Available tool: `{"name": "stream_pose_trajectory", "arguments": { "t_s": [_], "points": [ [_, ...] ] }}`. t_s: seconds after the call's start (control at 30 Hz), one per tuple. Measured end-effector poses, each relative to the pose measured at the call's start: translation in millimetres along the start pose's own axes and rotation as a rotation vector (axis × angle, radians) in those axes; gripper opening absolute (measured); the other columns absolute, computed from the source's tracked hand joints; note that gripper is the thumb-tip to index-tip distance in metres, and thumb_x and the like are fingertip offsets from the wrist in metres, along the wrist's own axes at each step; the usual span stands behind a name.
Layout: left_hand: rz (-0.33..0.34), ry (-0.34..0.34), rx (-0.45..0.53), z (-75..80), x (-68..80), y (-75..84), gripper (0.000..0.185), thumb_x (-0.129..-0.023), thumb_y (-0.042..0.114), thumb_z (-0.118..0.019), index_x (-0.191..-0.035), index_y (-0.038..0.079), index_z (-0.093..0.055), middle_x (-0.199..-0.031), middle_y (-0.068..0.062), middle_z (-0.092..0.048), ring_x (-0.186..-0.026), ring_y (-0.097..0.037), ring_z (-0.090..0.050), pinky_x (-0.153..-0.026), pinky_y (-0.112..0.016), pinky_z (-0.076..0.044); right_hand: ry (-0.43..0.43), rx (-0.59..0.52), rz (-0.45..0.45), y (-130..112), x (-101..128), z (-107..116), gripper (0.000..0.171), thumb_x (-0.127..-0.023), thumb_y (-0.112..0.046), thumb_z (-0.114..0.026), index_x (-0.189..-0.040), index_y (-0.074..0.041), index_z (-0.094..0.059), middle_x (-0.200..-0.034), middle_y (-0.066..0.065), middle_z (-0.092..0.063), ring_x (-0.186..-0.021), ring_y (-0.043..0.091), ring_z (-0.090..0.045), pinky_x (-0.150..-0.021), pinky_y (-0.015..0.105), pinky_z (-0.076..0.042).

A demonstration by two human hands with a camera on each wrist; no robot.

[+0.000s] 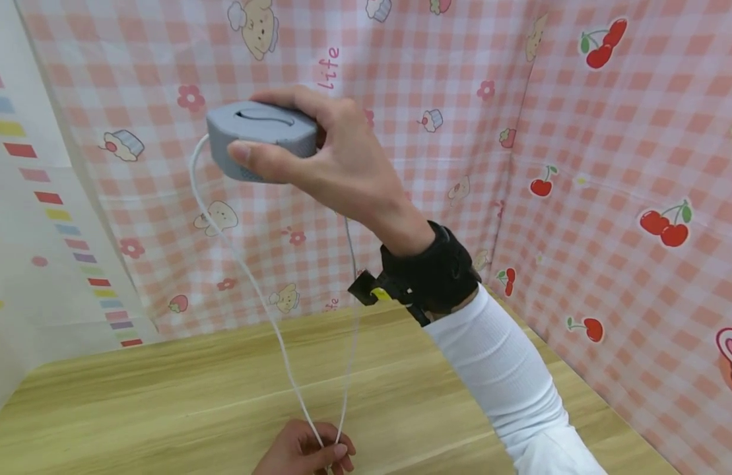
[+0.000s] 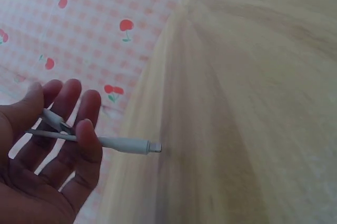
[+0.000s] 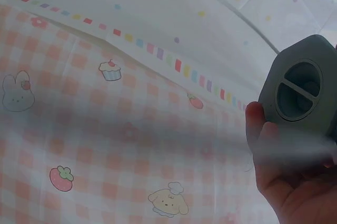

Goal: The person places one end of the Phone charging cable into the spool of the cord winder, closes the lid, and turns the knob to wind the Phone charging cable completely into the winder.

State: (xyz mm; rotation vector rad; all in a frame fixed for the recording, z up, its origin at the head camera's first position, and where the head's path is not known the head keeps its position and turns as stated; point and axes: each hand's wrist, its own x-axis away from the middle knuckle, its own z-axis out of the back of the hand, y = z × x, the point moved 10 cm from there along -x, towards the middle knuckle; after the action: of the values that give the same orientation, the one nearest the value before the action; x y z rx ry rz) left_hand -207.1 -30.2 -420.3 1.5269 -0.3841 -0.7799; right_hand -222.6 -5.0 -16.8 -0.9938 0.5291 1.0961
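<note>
High in the head view, my right hand (image 1: 354, 155) grips a grey faceted cable winder (image 1: 261, 135), thumb on the near side and fingers behind. A curved slit runs across its top. In the right wrist view its underside shows a round recess (image 3: 288, 97) crossed by a bar. A white charging cable (image 1: 247, 267) hangs from both sides of the winder. Its two strands meet low down, where my left hand (image 1: 303, 452) pinches them. The left wrist view shows a white plug (image 2: 126, 145) with a metal tip sticking out past the fingers, and another white cable end (image 2: 52, 120) between them.
A wood-grain tabletop (image 1: 181, 389) lies beneath the hands. Pink checked cloth (image 1: 437, 66) with cartoon prints hangs behind and on the right (image 1: 615, 277). White cloth (image 1: 57, 218) with coloured dashes covers the left side. A black wrist camera strap (image 1: 431, 267) circles the right wrist.
</note>
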Motion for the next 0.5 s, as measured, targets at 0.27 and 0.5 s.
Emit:
{"name": "stream_pose_trajectory", "arguments": {
  "t_s": [0.27, 0.5],
  "points": [
    [-0.074, -0.046, -0.035, -2.7, 3.9, 0.5, 0.024, -0.095, 0.006, -0.057, -0.096, -0.016, -0.066, -0.088, -0.039, -0.061, -0.072, 0.005, -0.063, -0.063, -0.017, -0.054, -0.009, 0.012, -0.024, -0.6, -3.4, 8.0, 0.050, -0.082, -0.021, -0.071, -0.126, -0.002, -0.059, -0.114, 0.012, -0.066, -0.092, 0.008, -0.065, -0.079, 0.025, -0.055],
    [0.039, -0.007, -0.018, 1.7, 8.3, -11.0, 0.030, -0.092, 0.010, -0.061, -0.096, -0.018, -0.066, -0.091, -0.041, -0.060, -0.074, 0.004, -0.064, -0.062, -0.011, -0.050, -0.057, 0.101, -0.053, -0.5, -8.5, 12.8, 0.048, -0.080, -0.024, -0.074, -0.123, -0.006, -0.063, -0.114, 0.008, -0.067, -0.094, 0.008, -0.063, -0.082, 0.024, -0.053]
  ]
}}
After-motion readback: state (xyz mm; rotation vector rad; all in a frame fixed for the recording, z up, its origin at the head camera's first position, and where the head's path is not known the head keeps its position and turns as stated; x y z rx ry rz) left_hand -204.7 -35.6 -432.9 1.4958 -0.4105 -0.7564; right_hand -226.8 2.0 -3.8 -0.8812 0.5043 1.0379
